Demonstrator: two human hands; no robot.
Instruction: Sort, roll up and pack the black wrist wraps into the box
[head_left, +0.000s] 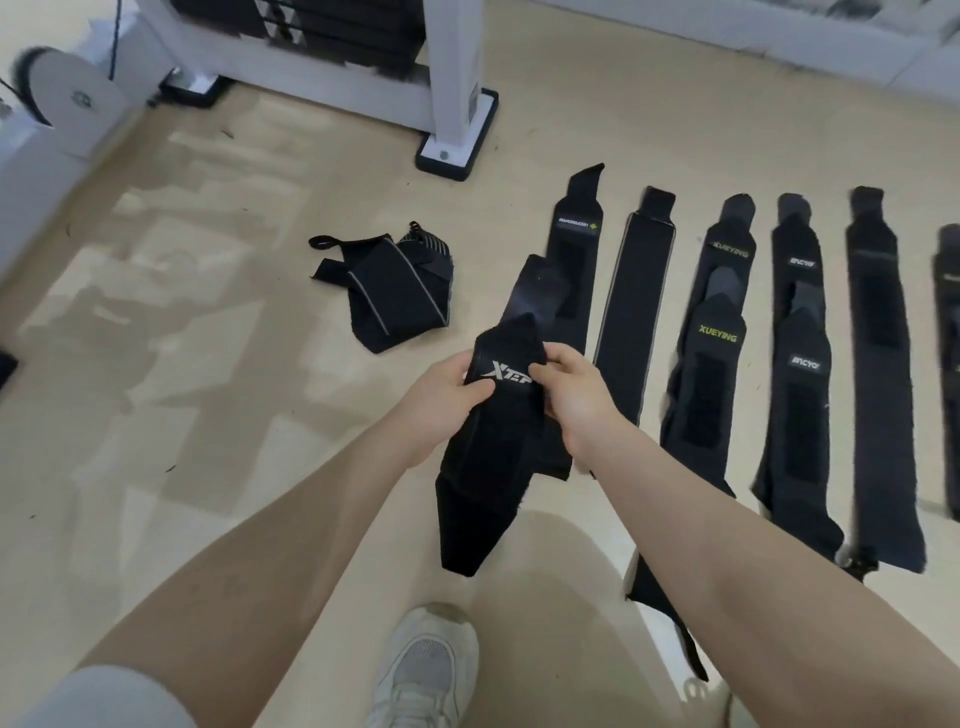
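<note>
I hold a black wrist wrap (488, 447) with a white logo up over the floor, its lower end hanging down. My left hand (441, 402) pinches its left edge with the thumb over the front. My right hand (574, 395) grips its right edge near the logo. Several black wraps lie flat in a row on the floor to the right: one with a grey edge (631, 312), a pair with yellow lettering (714, 338), a pair with white lettering (800, 374) and a long plain one (883, 364). A crumpled heap of wraps (395, 286) lies further left. No box is in view.
A white gym machine frame with a black-edged foot (457, 150) stands on the beige floor beyond the wraps. A white pulley wheel (67, 98) sits at the top left. My white shoe (426, 670) is at the bottom centre.
</note>
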